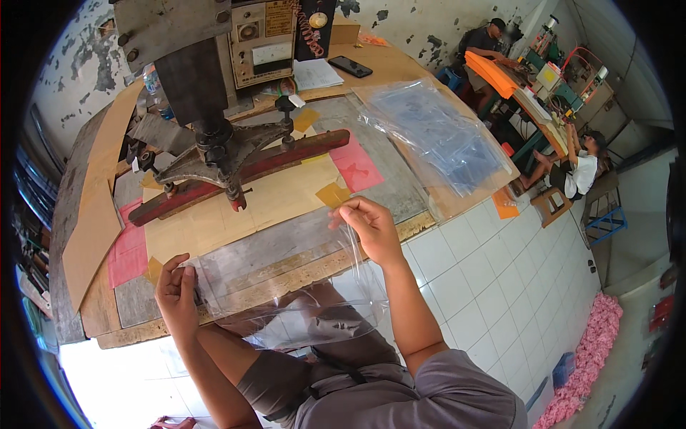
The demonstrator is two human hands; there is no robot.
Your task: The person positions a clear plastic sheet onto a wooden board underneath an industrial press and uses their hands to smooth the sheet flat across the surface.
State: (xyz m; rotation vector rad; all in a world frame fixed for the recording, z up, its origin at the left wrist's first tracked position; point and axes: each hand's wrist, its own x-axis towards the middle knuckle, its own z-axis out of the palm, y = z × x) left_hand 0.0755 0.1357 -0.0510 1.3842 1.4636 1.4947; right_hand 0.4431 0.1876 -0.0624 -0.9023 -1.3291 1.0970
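A clear plastic sheet (246, 282) stretches between my hands over the table's front edge, its loose part drooping toward my lap. My left hand (177, 289) pinches its left end near the table's front left. At the sheet's right end, the fingers of my right hand (368, 229) are closed on the plastic, beside a piece of brown tape (333, 194). Just beyond my hands lies a yellow sheet (250, 204) on the worktop. Above it is the long red bar (300, 154) of a press (214, 136); I cannot tell whether they touch.
Flat clear plastic pieces (439, 136) lie stacked on a board at the right. A black phone (350, 66) and papers (316, 74) rest at the back. Pink sheets (357, 168) flank the yellow one. Two people sit at another bench (536, 118) at the far right.
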